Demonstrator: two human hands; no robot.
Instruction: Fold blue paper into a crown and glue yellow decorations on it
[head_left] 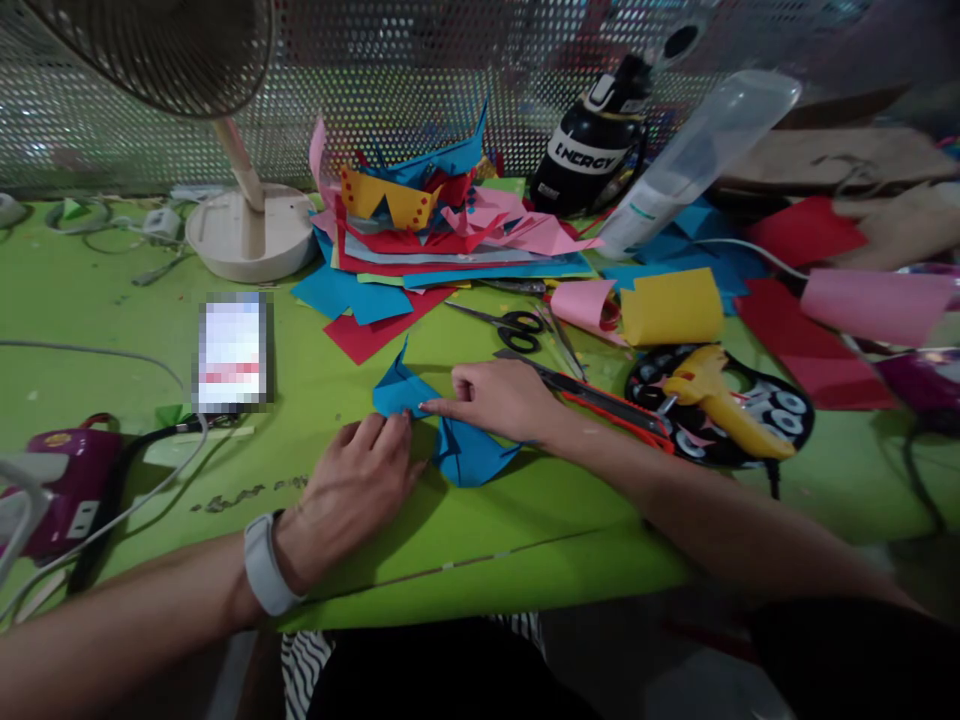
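Note:
A blue paper piece (476,460) with pointed, folded ends lies on the green table (337,560) between my hands. My left hand (364,465), with a pale band at the wrist, has its fingers curled together at the left edge of the blue paper. From the right, my right hand (495,398) rests on the paper, its index finger stretched out onto the middle part and its other fingers curled in. Black scissors (517,325) lie just beyond, and an orange and black cutter (607,400) is under or beside my right forearm.
A yellow glue gun (727,405) sits on a black patterned mat at right. Behind are stacked coloured papers (465,262), a black bottle (589,150) and a fan (251,235). A phone (231,352) and cables are at left; rolled yellow paper (671,308) stands right.

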